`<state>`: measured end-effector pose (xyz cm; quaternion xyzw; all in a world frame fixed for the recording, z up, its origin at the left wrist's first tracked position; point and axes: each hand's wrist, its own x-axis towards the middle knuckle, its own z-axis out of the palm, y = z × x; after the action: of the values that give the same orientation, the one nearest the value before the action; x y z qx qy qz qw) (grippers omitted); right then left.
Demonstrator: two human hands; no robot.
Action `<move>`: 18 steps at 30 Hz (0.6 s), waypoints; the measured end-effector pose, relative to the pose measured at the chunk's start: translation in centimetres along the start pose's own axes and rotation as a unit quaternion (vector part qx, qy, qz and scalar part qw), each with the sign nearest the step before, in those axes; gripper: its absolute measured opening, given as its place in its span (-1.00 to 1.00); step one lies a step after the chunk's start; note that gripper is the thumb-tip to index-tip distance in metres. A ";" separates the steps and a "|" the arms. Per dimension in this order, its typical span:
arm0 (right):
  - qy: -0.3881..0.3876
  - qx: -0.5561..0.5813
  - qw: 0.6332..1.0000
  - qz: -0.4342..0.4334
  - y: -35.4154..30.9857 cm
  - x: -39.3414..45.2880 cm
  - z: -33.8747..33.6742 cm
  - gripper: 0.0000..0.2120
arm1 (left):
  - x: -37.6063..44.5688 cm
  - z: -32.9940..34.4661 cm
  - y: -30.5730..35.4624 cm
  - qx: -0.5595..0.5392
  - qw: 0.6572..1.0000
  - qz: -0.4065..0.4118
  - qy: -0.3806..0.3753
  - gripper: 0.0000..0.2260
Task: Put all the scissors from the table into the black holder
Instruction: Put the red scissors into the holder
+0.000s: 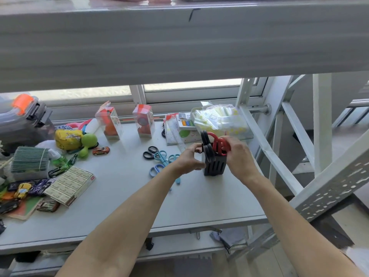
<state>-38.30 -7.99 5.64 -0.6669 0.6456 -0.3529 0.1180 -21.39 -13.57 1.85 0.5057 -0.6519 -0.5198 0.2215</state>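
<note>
The holder (214,165) stood upright on the surface (123,198), toward its right edge. Two pairs were already seated in it, handles up: black scissors (205,144) at the left and red scissors (218,143) at the right. The left hand (188,159) was closed on the holder's left side and touched the black handles; its grip steadied the holder. The right hand (238,154) gripped the red handles, apparently seating that pair.

Judged progress: partly done. Left on the surface, just left of the holder, lay small black scissors (150,152) and several blue scissors (162,157); the left forearm hid part of that group, so the exact count could not be told.

Around the holder: a ruler (180,145) and a bag of packets (218,119) at the far side, boxed toys (108,121) farther left, and toy cars and cartons at the near left. Nothing stood between the remaining scissors and the holder.
</note>
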 end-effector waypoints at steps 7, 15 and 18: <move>0.127 0.115 0.984 0.040 1.4 -3.4 2.3 -0.64 | -1.0 -4.5 -3.4 -0.016 0.998 -0.047 0.050 -0.42; 0.190 0.144 0.970 0.057 1.5 -3.9 2.6 -0.62 | -0.1 -9.1 -7.1 0.141 0.970 -0.061 0.187 -0.50; 0.236 0.177 0.951 0.095 1.8 -5.2 3.4 -0.69 | 0.0 -11.1 -8.4 0.261 0.936 -0.089 0.220 -0.54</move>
<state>-37.13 -4.30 0.47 -0.4688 0.6426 -0.5956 0.1116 -8.76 -18.16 -1.71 0.7038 -0.6516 -0.2246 0.1724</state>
